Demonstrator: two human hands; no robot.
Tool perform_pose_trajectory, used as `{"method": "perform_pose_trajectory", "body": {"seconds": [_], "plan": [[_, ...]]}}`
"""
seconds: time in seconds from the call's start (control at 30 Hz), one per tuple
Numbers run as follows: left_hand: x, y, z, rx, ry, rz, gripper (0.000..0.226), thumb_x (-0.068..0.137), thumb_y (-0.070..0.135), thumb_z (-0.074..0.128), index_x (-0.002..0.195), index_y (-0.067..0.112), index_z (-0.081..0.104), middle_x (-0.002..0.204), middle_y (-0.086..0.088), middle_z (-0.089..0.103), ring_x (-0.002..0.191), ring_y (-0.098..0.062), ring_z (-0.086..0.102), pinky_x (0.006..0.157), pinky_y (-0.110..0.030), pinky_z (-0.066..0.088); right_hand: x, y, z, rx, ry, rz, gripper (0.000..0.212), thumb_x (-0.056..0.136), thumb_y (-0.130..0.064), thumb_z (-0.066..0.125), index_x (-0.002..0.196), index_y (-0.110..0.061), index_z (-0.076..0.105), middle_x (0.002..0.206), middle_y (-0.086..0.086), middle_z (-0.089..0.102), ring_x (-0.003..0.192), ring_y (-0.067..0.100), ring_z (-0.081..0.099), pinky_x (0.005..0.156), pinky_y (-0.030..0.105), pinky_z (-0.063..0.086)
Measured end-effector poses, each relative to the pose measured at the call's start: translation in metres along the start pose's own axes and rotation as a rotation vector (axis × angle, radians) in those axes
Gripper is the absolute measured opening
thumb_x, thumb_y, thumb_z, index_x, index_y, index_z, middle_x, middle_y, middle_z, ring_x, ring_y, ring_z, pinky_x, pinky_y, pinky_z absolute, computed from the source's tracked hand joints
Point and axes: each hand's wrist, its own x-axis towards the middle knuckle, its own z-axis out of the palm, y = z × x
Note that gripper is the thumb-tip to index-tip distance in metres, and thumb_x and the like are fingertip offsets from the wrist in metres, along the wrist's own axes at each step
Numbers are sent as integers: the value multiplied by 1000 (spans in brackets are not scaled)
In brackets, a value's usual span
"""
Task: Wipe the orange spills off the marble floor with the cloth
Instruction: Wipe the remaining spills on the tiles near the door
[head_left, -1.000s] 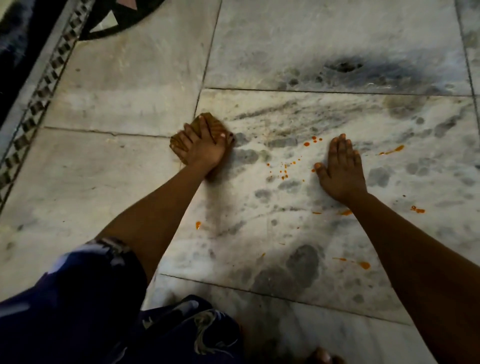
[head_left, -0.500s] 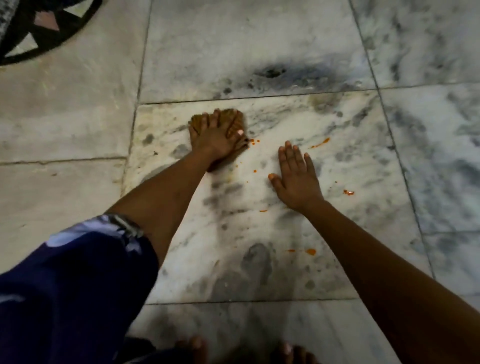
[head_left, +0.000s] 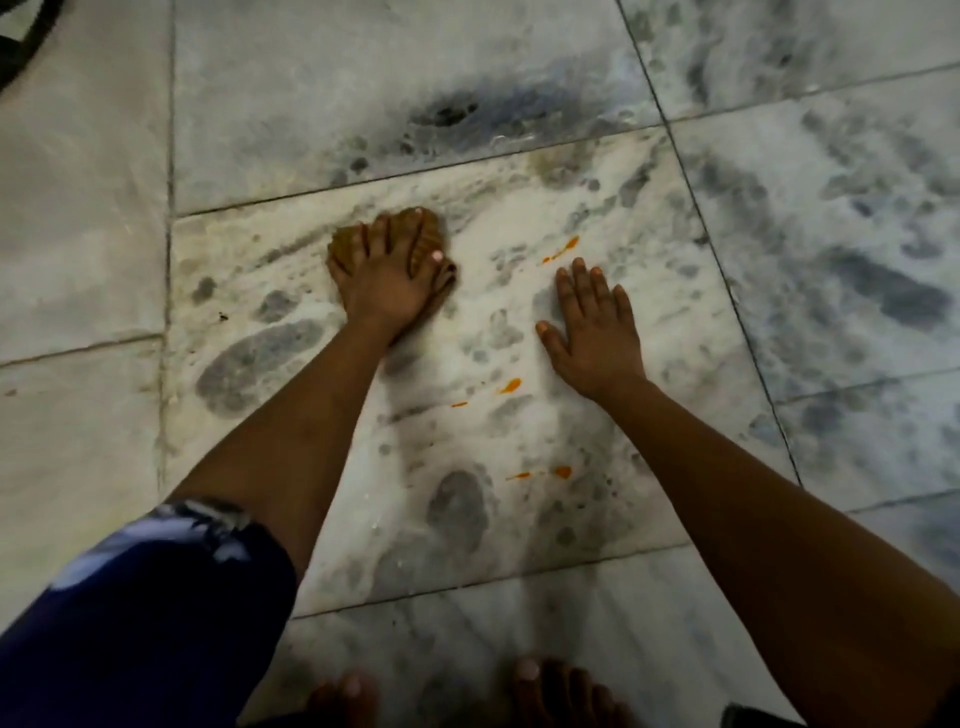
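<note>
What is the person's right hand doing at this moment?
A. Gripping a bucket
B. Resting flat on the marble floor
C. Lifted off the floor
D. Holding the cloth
B: the right hand lies palm-down with fingers straight on the marble floor; the left hand presses the cloth.

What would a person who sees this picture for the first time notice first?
Probably the two bare hands on the pale marble tile: the left hand presses a brown cloth flat near the tile's far edge, and the right hand lies spread beside it. Next, the bright orange spills: a streak beyond the right fingers and drops between the forearms.
</note>
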Motion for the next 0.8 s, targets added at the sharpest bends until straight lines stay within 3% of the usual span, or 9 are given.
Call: {"method": "perform_pose_trajectory", "body": {"seconds": [0.07,0.23,0.4,0.47,0.57,0.7,0.8], "plan": [[-5,13,4,-8,-2,10,58,94,56,30,147,42,12,159,1,8,145,-30,3,112,-59,-2,1,0,1,-1,20,-3,85,78,-59,-5,150,-15,6,158,8,-1,146,25,-1,115,38,-4],[-60,-23,7,79,-4,307,69,82,66,15,146,39,22,157,-2,19,145,-28,11,111,-56,6,1,1,2,-18,24,-13,85,78,-60,-7,150,-16,3,158,6,-3,146,23,-3,116,38,-4],[6,-26,-9,50,0,-47,60,94,57,27,148,37,11,159,0,7,145,-29,4,112,-60,-2,0,5,0,-5,26,-41,85,78,-61,-4,150,-17,5,158,6,-1,146,22,-1,115,36,-2],[29,0,-11,33,-49,-48,62,95,57,26,149,36,5,160,0,0,145,-29,-3,112,-60,-5,1,7,-2,-5,18,-46,83,81,-61,-1,150,-17,4,159,6,-1,146,22,-1,116,36,-2],[12,26,0,66,-76,85,60,95,56,26,149,37,8,159,0,2,146,-28,-1,112,-58,-5,0,6,-2,11,22,-52,83,80,-62,-1,150,-17,6,159,6,1,146,22,0,116,36,-1],[-45,9,12,103,5,369,66,85,63,15,146,40,19,157,1,18,145,-24,11,112,-53,3,0,17,-6,-16,18,-78,81,80,-60,0,150,-19,7,159,3,3,146,21,2,115,37,-3],[-29,-3,6,60,51,352,66,86,60,18,145,32,29,154,-1,28,142,-26,19,110,-52,12,-6,36,-11,-7,64,-62,78,84,-58,8,150,-17,14,158,4,11,145,24,9,115,40,-1]]}}
